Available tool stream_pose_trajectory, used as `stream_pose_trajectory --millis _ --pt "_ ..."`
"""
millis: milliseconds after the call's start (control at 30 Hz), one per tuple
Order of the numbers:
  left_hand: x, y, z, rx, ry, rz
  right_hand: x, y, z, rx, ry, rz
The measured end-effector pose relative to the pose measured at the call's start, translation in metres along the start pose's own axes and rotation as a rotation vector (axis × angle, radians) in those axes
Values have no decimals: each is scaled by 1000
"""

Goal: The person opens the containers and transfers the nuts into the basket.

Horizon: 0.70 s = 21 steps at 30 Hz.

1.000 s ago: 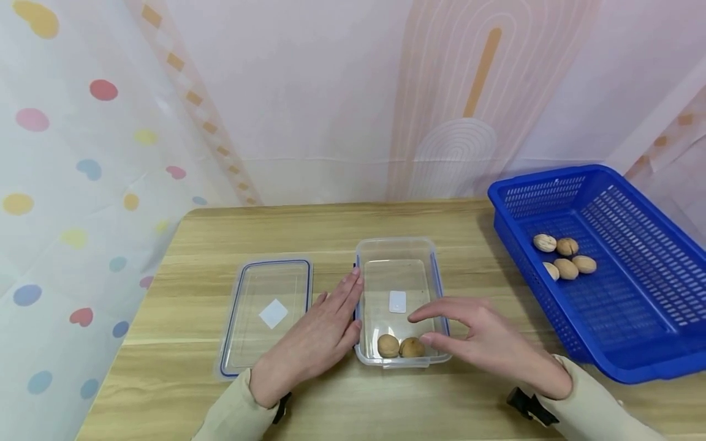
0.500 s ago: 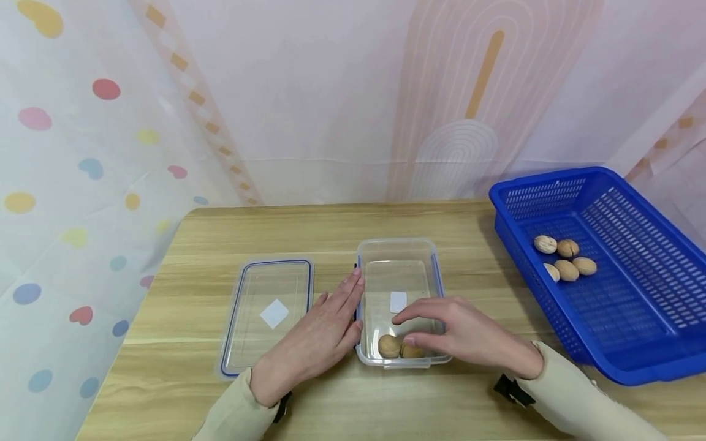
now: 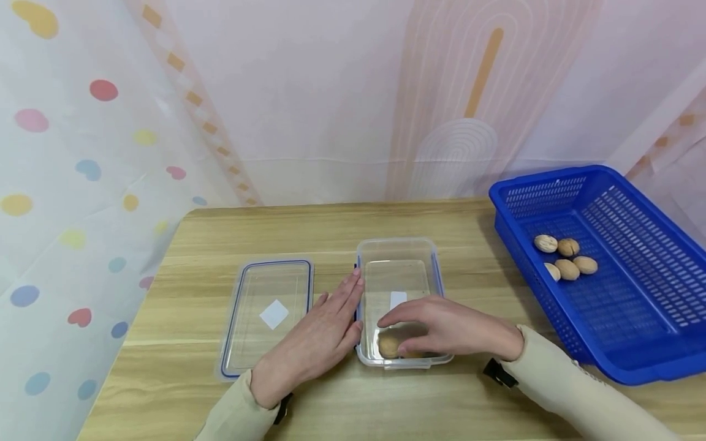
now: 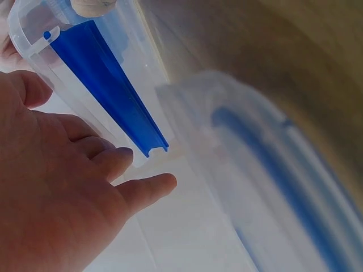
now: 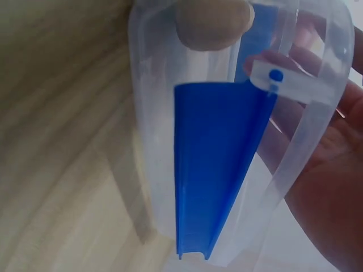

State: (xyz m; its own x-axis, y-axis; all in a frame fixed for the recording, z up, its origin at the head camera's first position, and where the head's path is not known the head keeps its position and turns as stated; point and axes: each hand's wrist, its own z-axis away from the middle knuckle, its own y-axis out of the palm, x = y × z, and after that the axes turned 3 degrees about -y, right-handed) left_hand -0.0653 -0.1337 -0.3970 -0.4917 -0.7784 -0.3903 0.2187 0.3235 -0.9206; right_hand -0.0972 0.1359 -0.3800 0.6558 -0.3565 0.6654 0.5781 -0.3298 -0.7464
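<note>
A clear plastic food container point(image 3: 394, 269) with blue side latches stands on the table. One walnut point(image 3: 388, 346) shows at its near end; my right hand covers most of a second one beside it. My left hand point(image 3: 317, 337) rests with fairly straight fingers along the container's left wall, beside the blue latch point(image 4: 108, 85). Over the near right part of the container is my right hand point(image 3: 447, 324), thumb and forefinger spread apart, with nothing seen between them. The right wrist view shows a walnut point(image 5: 212, 22) through the wall and the fingers reaching in past the rim.
The container's clear lid point(image 3: 259, 288), with a blue seal and a white label, lies flat to the left, partly beneath the left hand. A blue slotted basket point(image 3: 634, 331) at the right holds several walnuts point(image 3: 567, 269). A patterned cloth point(image 3: 331, 104) hangs behind the wooden table point(image 3: 331, 229).
My right hand has moved left across the container, over the right walnut, now mostly hidden by the thumb. The left hand has stayed in place.
</note>
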Motion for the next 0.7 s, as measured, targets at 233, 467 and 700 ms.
stream_pose_trajectory --millis 233,467,700 --pt "-1 1 0 -3 1 0 0 -2 -11 92 -7 54" --pt "-1 0 0 1 -4 7 -1 0 -20 133 -1 82" --pt "-1 0 1 3 -4 -5 0 3 -23 169 42 97"
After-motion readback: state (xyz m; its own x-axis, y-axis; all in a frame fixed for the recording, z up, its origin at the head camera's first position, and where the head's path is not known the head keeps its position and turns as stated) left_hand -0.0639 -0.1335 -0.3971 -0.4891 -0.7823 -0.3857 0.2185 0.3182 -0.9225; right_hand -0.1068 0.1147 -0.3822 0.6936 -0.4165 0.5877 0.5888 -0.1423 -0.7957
